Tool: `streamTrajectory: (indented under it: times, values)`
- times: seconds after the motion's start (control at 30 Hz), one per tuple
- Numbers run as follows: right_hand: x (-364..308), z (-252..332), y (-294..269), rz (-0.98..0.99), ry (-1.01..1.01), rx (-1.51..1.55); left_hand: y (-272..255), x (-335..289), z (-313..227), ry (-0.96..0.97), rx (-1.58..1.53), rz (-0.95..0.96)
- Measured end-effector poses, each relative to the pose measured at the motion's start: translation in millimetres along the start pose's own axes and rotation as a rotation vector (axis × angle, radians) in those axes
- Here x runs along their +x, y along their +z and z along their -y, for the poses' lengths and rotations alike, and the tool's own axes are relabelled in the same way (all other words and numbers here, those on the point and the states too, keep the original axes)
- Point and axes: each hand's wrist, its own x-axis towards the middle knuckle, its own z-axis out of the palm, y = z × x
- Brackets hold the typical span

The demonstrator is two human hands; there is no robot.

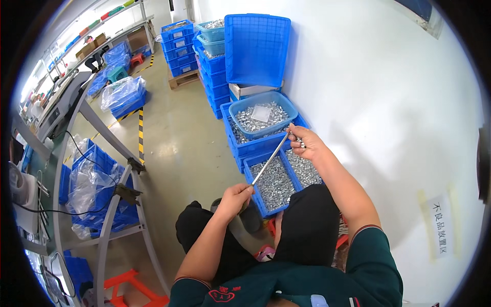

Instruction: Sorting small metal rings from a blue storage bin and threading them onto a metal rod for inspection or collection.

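Observation:
A thin, straight silver metal rod point(270, 159) slants between my two hands above the blue bins. My left hand point(234, 202) is closed on its lower, nearer end. At the upper end, the fingertips of my right hand point(307, 142) pinch the rod, while a few small shiny metal pieces point(302, 144) sit in the curled fingers. Below the rod stands a blue divided bin point(266, 213), both compartments filled with small silver metal parts point(276, 187). Just beyond it, a light-blue basket point(236, 110) of similar parts, with a whitish square card point(261, 113) on top, rests in another blue crate point(236, 153).
Stacked blue crates point(217, 79) and an upright blue crate point(257, 48) stand farther back by the white wall point(368, 77). To the left is a grey-framed workbench point(108, 225) with plastic-covered blue crates point(97, 169) beside it. A red stool point(134, 286) is at lower left.

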Motion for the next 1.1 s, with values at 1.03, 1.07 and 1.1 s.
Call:
streamTrajectory:
  times: [1.03, 1.07, 1.1]
  values:
    - [-14.5, -6.4, -15.9, 0.080, 0.211, 0.110, 24.5, 23.5, -13.4, 0.102, -0.239, 0.006]
    - [-14.3, -6.7, -15.2, 0.086, 0.200, 0.127, 24.5, 24.3, -10.4, 0.121, -0.240, -0.006]
    - [-15.4, -5.3, -14.8, 0.079, 0.164, 0.113, 24.0, 24.0, -10.3, 0.120, -0.239, -0.004]
